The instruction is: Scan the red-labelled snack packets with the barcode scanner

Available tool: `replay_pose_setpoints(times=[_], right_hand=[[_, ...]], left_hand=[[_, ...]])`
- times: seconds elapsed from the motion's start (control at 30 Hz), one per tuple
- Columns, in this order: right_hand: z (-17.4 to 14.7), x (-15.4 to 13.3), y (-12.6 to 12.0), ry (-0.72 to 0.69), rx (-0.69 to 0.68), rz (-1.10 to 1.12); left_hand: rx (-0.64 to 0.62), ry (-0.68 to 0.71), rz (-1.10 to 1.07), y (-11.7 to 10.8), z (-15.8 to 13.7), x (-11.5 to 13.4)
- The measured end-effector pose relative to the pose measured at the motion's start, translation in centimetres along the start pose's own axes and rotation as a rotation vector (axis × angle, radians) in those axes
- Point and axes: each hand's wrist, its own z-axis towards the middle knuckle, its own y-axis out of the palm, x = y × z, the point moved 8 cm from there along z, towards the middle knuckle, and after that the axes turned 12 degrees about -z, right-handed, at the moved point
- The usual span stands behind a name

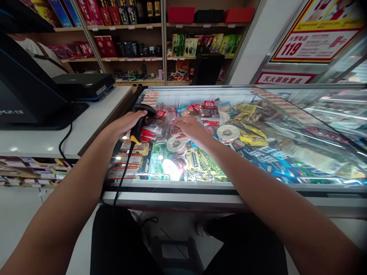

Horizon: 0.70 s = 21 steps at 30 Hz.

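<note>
A black and yellow handheld barcode scanner [138, 130] is in my left hand [132, 119], over the left end of the open chest freezer [183, 198]. Its cord hangs down over the freezer's front edge. My right hand [187, 128] reaches in among the packs, fingers bent together at a clear plastic package; what they pinch, if anything, I cannot make out. Around it lie clear packs with red labels [210, 110], round lidded tubs [228, 132], a green pack [160, 160] and yellow-green packs [200, 160].
To the left stands a white counter [114, 109] with a dark checkout terminal [31, 84]. A person [43, 53] is partly visible behind it. Shelves [129, 26] of bottles and boxes line the back. Yellow bags [252, 131] and blue packs [266, 162] fill the freezer's right side.
</note>
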Motion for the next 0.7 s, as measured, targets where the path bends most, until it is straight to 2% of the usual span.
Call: replay_pose_setpoints(times=[0.1,0.27,0.33,0.43,0.5,0.6,0.7], right_hand=[[0.3,1.2,0.8,0.048,-0.014,0.0],[0.9,1.4,0.2,0.016,0.083,-0.098],[1.0,1.1,-0.1,-0.026,0.126,-0.166],[0.9,0.0,-0.9,-0.171,0.246,-0.338],[1.0,-0.2,-1.0,-0.208,0.239,-0.384],[1.5,0.7,-0.8,-0.104,0.133,-0.278],[1.7,1.2,-0.6,-0.017,0.104,-0.091]], left_hand=[[-0.059,0.048,-0.013,1.9,-0.5,0.0],[0.008,0.227,0.166,2.6,-0.7,0.7],[0.013,0.249,0.181,2.8,-1.0,1.0],[0.0,0.288,0.242,3.3,-1.8,1.7],[-0.026,0.297,0.253,3.7,-2.4,1.9],[-0.07,0.281,0.245,4.5,-3.0,1.8],[-0.073,0.311,0.268,5.0,-3.2,2.1]])
